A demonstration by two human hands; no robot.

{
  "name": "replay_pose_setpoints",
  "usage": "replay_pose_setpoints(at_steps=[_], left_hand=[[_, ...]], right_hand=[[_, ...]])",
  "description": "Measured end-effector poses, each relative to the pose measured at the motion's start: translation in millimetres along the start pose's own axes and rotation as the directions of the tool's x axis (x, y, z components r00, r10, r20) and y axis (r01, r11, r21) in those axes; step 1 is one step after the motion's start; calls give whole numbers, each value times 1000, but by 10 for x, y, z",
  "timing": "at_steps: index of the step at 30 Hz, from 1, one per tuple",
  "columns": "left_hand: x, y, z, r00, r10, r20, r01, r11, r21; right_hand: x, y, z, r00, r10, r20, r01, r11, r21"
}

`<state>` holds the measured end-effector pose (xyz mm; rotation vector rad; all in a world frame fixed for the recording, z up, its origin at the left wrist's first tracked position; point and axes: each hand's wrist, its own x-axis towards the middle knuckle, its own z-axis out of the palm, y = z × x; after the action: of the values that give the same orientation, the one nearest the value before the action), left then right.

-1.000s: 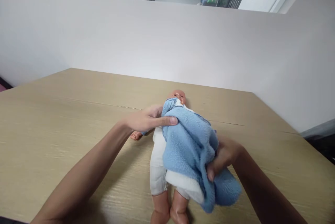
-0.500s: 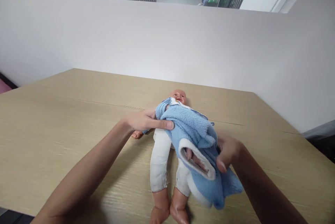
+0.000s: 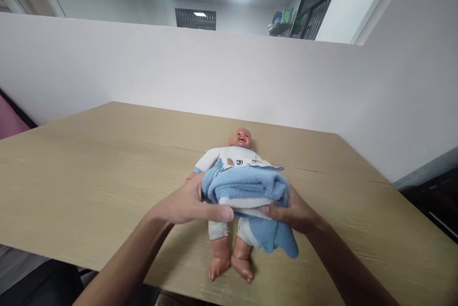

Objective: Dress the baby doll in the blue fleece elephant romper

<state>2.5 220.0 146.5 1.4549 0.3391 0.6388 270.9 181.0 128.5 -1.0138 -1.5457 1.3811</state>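
A baby doll (image 3: 240, 139) lies on its back on the wooden table (image 3: 89, 163), head away from me, bare feet toward me. It wears a white top and white trousers. A bunched light blue fleece garment (image 3: 246, 186) with a white lining sits over the doll's waist and thighs. My left hand (image 3: 186, 203) grips the garment's left side, thumb along its lower edge. My right hand (image 3: 295, 213) grips its right side, with a blue flap hanging below.
A white partition wall (image 3: 214, 72) runs behind the table. The table's near edge crosses the lower left. A dark surface (image 3: 429, 201) lies beyond the table's right edge. Ceiling lights and a dark window frame show above the partition.
Both hands have drawn the blue garment down from the doll's chest to its waist, baring the white top. The camera has tilted up and back.
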Motion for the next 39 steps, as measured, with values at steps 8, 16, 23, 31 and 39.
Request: replay_pose_setpoints(at_steps=[8, 16, 23, 31, 39], left_hand=[[-693, -559, 652, 893, -217, -395, 205, 976, -74], [-727, -789, 817, 815, -197, -544, 308, 944, 120], [-556, -1079, 585, 785, -94, -612, 397, 835, 381], [-318, -1000, 271, 836, -58, -546, 304, 877, 372], [-662, -812, 472, 797, -156, -583, 359, 899, 251]], right_hand=[[-474, -132, 618, 991, 127, -44, -134, 939, -316], [-440, 193, 785, 954, 119, -274, -257, 796, -549], [-252, 487, 732, 957, 74, -282, -230, 785, -576], [22, 528, 578, 939, 56, -340, -252, 784, -567], [-167, 0, 694, 977, 146, -153, -208, 798, -566]])
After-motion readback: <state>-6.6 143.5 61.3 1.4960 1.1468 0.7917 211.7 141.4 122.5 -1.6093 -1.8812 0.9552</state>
